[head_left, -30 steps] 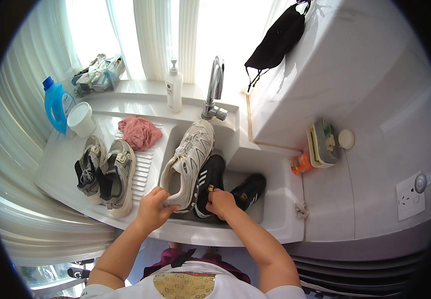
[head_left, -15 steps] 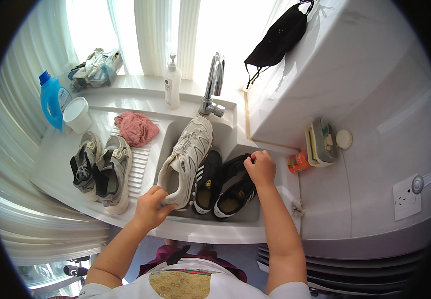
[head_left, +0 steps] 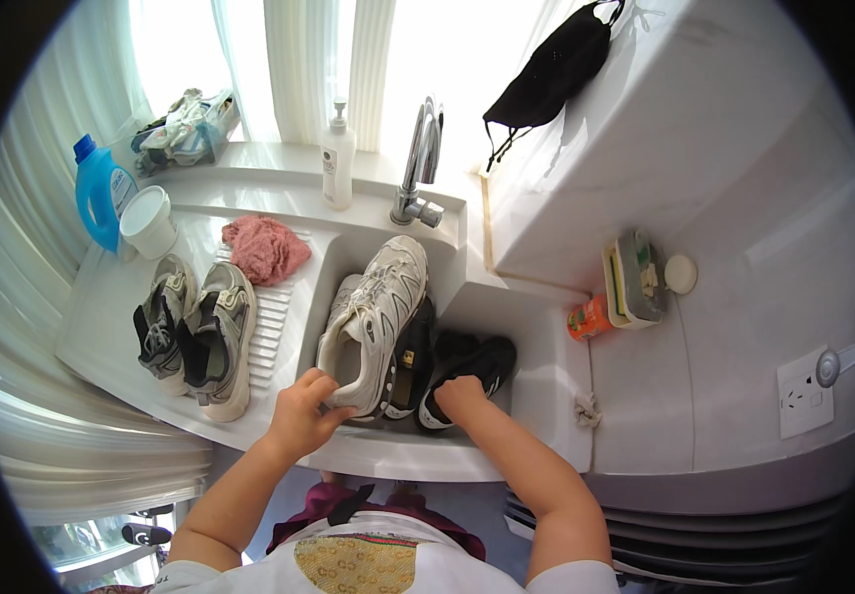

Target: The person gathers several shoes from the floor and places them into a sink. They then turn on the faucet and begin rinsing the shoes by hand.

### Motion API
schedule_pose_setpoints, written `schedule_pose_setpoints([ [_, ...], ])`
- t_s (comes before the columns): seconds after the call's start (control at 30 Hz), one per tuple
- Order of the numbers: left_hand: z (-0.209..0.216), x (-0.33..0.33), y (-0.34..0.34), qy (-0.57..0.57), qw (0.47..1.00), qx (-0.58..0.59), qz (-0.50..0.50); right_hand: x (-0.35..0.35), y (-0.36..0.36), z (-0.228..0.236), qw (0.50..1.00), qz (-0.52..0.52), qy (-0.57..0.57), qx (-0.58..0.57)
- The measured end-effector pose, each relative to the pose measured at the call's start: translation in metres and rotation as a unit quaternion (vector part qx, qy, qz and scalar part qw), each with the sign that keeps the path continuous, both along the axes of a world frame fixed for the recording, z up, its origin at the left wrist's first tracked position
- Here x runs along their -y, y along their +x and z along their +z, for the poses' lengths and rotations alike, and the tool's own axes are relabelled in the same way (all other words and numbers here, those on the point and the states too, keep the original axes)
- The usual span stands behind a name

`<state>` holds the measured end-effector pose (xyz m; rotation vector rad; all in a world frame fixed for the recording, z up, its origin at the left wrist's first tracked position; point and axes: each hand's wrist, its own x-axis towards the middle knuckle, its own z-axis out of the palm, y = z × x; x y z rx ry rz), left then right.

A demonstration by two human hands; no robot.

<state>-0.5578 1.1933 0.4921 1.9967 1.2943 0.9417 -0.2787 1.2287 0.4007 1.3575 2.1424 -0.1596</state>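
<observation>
Bottle markings: the blue plastic bottle with a moulded handle [head_left: 103, 203] carries a pale printed label; the white plastic pump bottle [head_left: 337, 168] bears small dark print.
Orange container marking: the orange cylindrical container [head_left: 589, 319] has a printed wrap.
Insole marking: the low black shoe with a pale sole edge [head_left: 411, 364] shows a gold-coloured patch inside.
Left hand: the left hand [head_left: 304, 408] is clamped on the heel of the chunky off-white lace-up shoe [head_left: 380, 309], thumb and fingers on its rim.
Right hand: the right hand [head_left: 462, 398] is at the heel end of the second black shoe [head_left: 490, 364]; its fingertips are hidden, so its grip cannot be told.
Hand spacing: apart, with the first black shoe between.
Shoe location: all three shoes rest in the smooth white basin [head_left: 538, 396], off-white leftmost and overlapping the first black one.
Drainboard: ribbed, white; a crumpled, fluffy pink cloth [head_left: 267, 249] lies on it.
</observation>
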Motion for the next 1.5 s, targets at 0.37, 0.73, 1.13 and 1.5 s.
schedule_pose_setpoints([
  [0.37, 0.0, 0.008, -0.004, 0.01, 1.0, -0.008, 0.004, -0.002, 0.009, 0.049, 0.934, -0.221, 0.144, -0.242],
  [0.73, -0.002, 0.01, -0.003, 0.031, 0.999, -0.016, -0.006, -0.043, 0.048, 0.124, 0.701, -0.386, 0.301, -0.52],
  [1.13, -0.003, 0.017, -0.008, 0.035, 0.998, -0.043, -0.001, -0.063, 0.049, 0.118, 0.595, -0.369, 0.392, -0.597],
  [1.5, -0.004, 0.018, -0.011, 0.025, 0.999, -0.044, -0.009, -0.004, 0.023, 0.023, 0.92, -0.269, -0.022, -0.283],
])
